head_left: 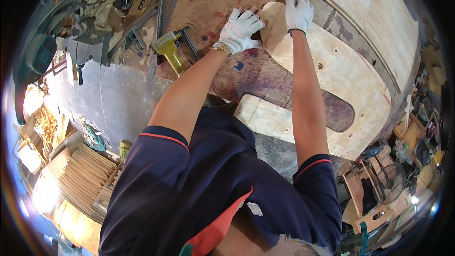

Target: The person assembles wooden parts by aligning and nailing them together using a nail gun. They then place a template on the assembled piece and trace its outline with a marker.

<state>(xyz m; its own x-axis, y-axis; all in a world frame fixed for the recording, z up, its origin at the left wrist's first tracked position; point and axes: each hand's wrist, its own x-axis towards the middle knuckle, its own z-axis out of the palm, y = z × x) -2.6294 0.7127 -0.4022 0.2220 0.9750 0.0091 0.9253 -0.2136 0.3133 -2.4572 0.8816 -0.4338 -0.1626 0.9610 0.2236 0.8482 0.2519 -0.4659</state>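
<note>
Gloved left hand (241, 32) lies fingers-spread at twelve o'clock; right hand (299, 14) curls (grasp impossible to tell) over a plywood panel (350, 68) at two o'clock. Positioning appears underway, likely calling for steady alignment.

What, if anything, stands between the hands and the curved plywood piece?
Nothing visible: the right hand rests on the plywood piece at its rounded end; the left hand is close beside its edge, contact unclear. The yellow tool lies farther left, out of the way.
</note>
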